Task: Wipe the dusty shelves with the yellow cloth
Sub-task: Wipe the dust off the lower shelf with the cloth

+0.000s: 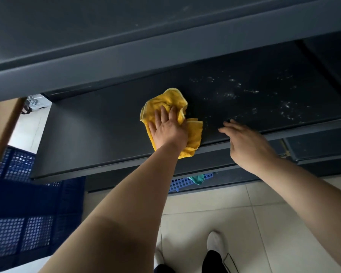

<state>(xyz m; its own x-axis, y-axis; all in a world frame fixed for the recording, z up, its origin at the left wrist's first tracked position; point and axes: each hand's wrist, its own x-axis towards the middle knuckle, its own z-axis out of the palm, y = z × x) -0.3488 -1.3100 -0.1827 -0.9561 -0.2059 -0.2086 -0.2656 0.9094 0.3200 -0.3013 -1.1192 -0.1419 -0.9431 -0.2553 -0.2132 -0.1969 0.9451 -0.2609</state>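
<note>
Left hand (168, 131) lay flat, fingers spread, pressing the yellow cloth (172, 119) onto the dark middle shelf (91, 131), around its centre. Cloth was bunched, with its near corner hanging past the shelf's front edge. Right hand (244, 142) hovered open and empty, slightly blurred, over the front edge just right of the cloth; contact with the shelf could not be told. White dust specks (244, 95) remained across the right and far part of the shelf; the left part looked clean. Upper shelf (106, 22) showed faint smudges. Risks, as judged: the bunched cloth could push dust ahead rather than lift it, dropping it off the edge onto the tiled floor (224, 213) or the blue basket (191, 182) below; the far specks could be missed under the upper shelf's shadow.
</note>
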